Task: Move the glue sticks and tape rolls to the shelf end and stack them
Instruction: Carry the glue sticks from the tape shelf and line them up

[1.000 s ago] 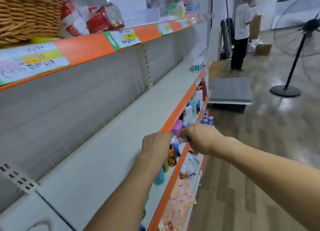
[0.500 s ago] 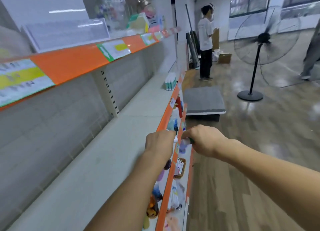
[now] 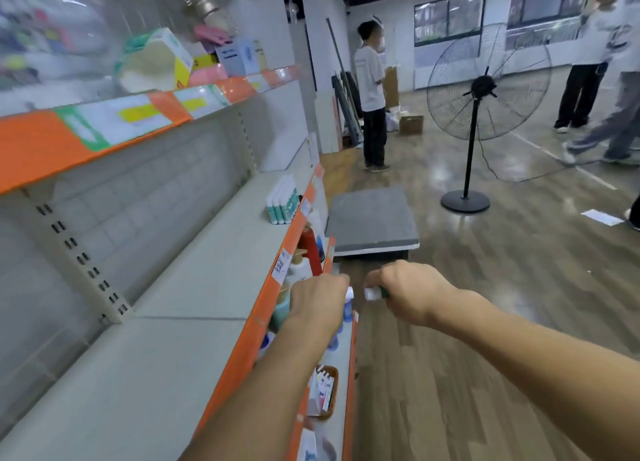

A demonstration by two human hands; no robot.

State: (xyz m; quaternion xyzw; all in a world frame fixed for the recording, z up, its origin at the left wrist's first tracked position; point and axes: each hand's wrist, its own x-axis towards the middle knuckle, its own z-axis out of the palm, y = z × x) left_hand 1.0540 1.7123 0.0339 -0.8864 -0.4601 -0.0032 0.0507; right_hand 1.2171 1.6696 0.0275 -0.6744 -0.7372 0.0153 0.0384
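Note:
My right hand (image 3: pixel 407 289) grips a white glue stick with a green end (image 3: pixel 374 293), held out over the aisle floor beside the shelf edge. My left hand (image 3: pixel 318 303) is curled round a small white item (image 3: pixel 350 292) whose tip alone shows; I cannot tell what it is. Both hands hover just off the orange front edge of the white shelf (image 3: pixel 194 287). At the far end of that shelf stands a row of white and teal glue sticks (image 3: pixel 282 206). No tape rolls are plainly visible.
Lower shelves (image 3: pixel 337 363) hold bottles and a small basket of items. A grey platform cart (image 3: pixel 372 220) sits on the aisle floor ahead, a pedestal fan (image 3: pixel 479 114) beyond it. People stand at the back and right. The upper shelf (image 3: pixel 104 128) carries boxes.
The view has advanced along the shelf toward its far end. My hands have drawn slightly apart, so the glue stick in my right hand shows more plainly.

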